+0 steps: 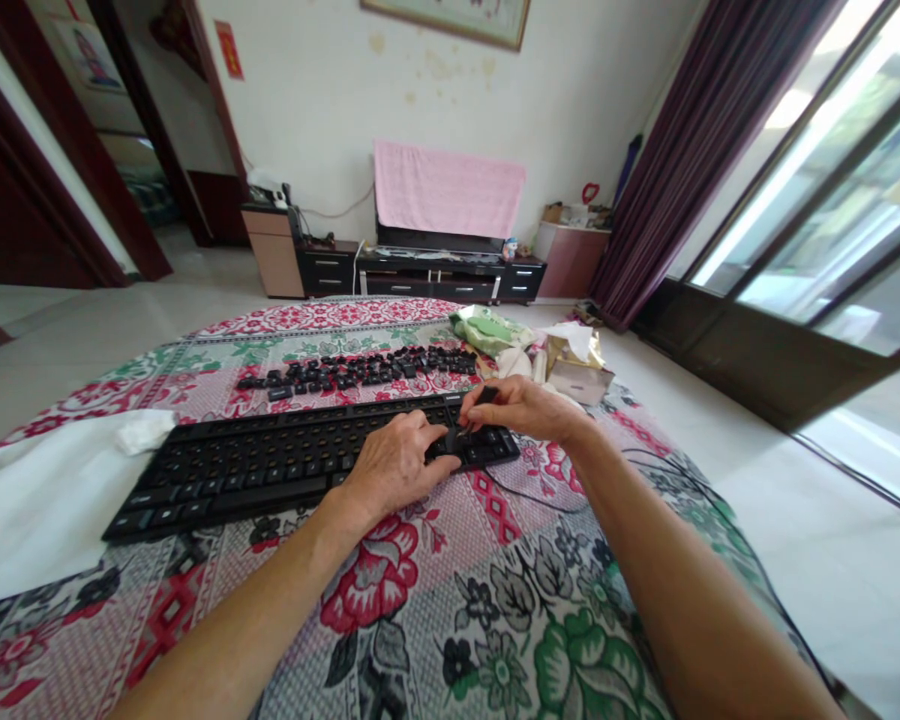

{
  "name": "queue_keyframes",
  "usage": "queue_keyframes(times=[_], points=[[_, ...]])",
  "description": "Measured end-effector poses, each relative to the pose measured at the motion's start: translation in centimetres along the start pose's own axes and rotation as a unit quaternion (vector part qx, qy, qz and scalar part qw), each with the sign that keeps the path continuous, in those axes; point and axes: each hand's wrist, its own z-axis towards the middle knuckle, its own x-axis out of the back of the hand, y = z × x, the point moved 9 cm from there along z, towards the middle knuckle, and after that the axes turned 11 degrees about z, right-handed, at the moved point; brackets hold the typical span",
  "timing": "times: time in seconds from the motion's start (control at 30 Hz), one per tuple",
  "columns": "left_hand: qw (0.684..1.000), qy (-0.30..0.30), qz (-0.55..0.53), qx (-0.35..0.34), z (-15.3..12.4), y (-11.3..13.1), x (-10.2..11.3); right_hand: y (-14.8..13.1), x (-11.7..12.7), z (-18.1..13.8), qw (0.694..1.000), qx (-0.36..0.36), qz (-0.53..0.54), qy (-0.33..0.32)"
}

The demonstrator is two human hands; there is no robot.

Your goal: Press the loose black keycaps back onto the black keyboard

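Observation:
A black keyboard (270, 462) lies across a floral tablecloth (450, 610), most of its keycaps off. My left hand (394, 468) rests on the keyboard's right part, fingers curled down onto it. My right hand (521, 408) hovers over the keyboard's right end and pinches a small black keycap (486, 395) between thumb and fingers. Rows of loose black keycaps (360, 368) lie on the cloth behind the keyboard.
A white sheet (41, 500) with a crumpled tissue (144, 431) lies at the left. A green packet (489, 331), a tissue box (581, 375) and wrappers sit at the back right. The keyboard's cable (536, 497) loops by my right wrist. A TV stand stands by the far wall.

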Motion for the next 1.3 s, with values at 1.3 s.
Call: queue_keyframes(times=[1.3], points=[[0.994,0.102,-0.021,0.024,0.0,-0.6,1.7,0.7,-1.6,1.7,0.985,-0.042,-0.084,0.144]])
